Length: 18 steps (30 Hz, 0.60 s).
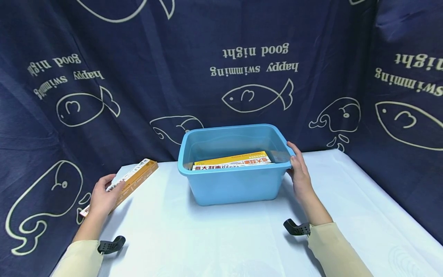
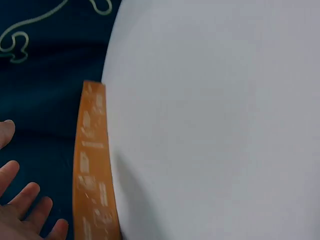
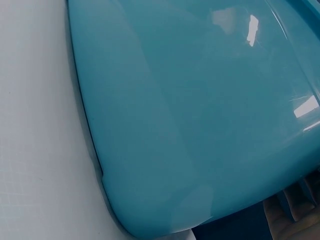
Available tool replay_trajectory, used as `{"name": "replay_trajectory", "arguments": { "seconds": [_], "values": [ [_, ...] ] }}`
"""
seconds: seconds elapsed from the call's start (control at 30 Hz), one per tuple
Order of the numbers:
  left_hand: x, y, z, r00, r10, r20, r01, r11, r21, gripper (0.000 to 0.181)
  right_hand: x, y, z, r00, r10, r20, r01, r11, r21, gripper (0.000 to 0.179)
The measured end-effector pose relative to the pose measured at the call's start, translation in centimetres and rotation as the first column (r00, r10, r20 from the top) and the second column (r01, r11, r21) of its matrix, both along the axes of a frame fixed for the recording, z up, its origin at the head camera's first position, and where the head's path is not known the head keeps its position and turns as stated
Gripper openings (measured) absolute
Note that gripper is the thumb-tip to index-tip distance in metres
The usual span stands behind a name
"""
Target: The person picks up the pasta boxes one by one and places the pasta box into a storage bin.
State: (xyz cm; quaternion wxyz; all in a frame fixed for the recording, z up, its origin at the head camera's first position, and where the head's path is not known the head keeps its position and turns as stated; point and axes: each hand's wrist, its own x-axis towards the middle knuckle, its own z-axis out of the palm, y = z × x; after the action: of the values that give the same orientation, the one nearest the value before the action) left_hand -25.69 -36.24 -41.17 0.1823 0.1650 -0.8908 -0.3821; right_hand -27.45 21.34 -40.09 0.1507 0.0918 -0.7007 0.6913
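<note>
A long orange and white pasta box [image 1: 136,177] lies at the table's left edge. My left hand [image 1: 105,196] is over its near part, and in the left wrist view its fingers [image 2: 22,200] are spread, apart from the orange side. A blue plastic bin [image 1: 235,186] stands at the middle back of the table. My right hand [image 1: 300,173] holds the bin's right rim, and its fingers [image 3: 295,210] show below the bin's edge in the right wrist view. Inside the bin lie yellow and white boxes [image 1: 238,158] with pasta lettering, partly hidden by the front wall.
A white cloth [image 1: 221,242] covers the table. Behind it and at both sides hangs a dark blue curtain [image 1: 194,69] with fish drawings, close to the bin's back. Each wrist wears a black band [image 1: 112,245].
</note>
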Motion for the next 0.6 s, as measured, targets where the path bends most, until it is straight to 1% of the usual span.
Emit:
{"name": "replay_trajectory", "arguments": {
  "seconds": [0.07,0.17,0.33,0.43,0.6],
  "values": [
    [0.1,-0.6,-0.4,1.000,0.022,0.017,-0.022,0.999,-0.026,0.061,0.0,0.0,0.0,1.000,-0.002,-0.001,0.002,1.000,-0.004,0.056],
    [0.4,-1.2,-0.7,0.996,0.065,0.062,-0.061,0.996,-0.060,0.062,0.0,-0.1,0.0,1.000,-0.007,-0.003,0.007,1.000,-0.007,0.056],
    [0.7,-2.1,-0.7,0.985,0.113,0.128,-0.109,0.993,-0.041,0.066,0.0,-0.1,-0.1,1.000,-0.005,-0.011,0.005,1.000,-0.011,0.057],
    [0.9,-2.8,-0.8,0.982,0.119,0.148,-0.115,0.993,-0.036,0.067,0.0,-0.1,-0.1,1.000,-0.008,-0.016,0.008,1.000,-0.004,0.057],
    [1.1,-3.8,-1.2,0.978,0.117,0.174,-0.110,0.993,-0.051,0.069,0.0,-0.1,0.0,1.000,-0.007,-0.019,0.007,1.000,-0.003,0.057]
  ]
}}
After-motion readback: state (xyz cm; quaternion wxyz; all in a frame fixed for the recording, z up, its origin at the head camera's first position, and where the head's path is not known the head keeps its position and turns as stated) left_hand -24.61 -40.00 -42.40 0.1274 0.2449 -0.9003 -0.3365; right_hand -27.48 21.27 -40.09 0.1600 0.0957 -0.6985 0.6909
